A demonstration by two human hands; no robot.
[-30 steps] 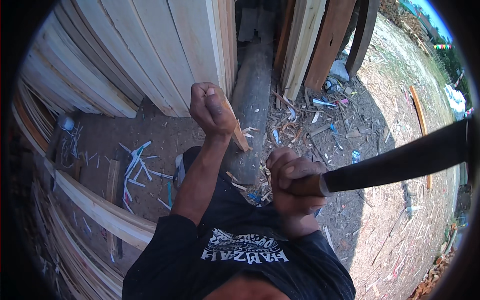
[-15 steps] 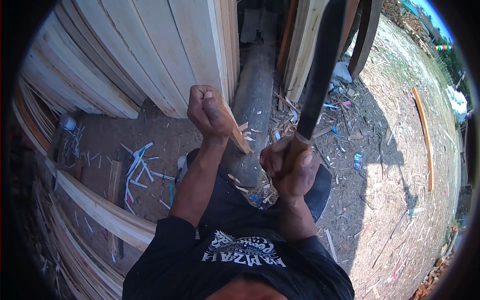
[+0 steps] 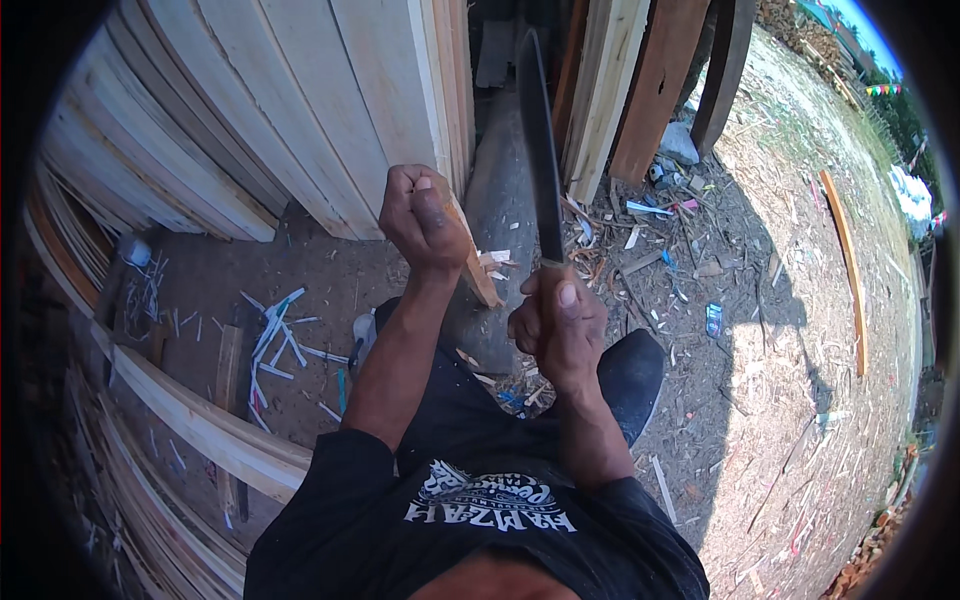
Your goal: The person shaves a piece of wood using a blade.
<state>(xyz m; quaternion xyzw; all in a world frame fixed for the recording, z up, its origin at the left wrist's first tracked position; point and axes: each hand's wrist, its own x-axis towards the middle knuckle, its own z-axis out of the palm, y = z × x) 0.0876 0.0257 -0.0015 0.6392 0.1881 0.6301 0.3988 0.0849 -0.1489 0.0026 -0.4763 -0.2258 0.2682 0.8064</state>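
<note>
My left hand (image 3: 422, 218) is closed around a short wooden stake (image 3: 477, 268), held upright with its lower end near a grey log (image 3: 497, 235) lying on the ground. My right hand (image 3: 558, 322) grips the handle of a long dark machete (image 3: 538, 150). Its blade points up and away, just right of the stake. The two hands are close together, about a hand's width apart. My dark shirt and knees fill the bottom of the view.
Pale planks (image 3: 300, 110) lean stacked at the left and top. Brown boards (image 3: 660, 80) stand at the top right. Wood chips and scraps litter the dirt ground (image 3: 780, 330). A curved plank (image 3: 190, 415) lies at the lower left.
My right hand swung the machete from pointing far right to pointing up beside the stake. My left hand kept hold of the stake.
</note>
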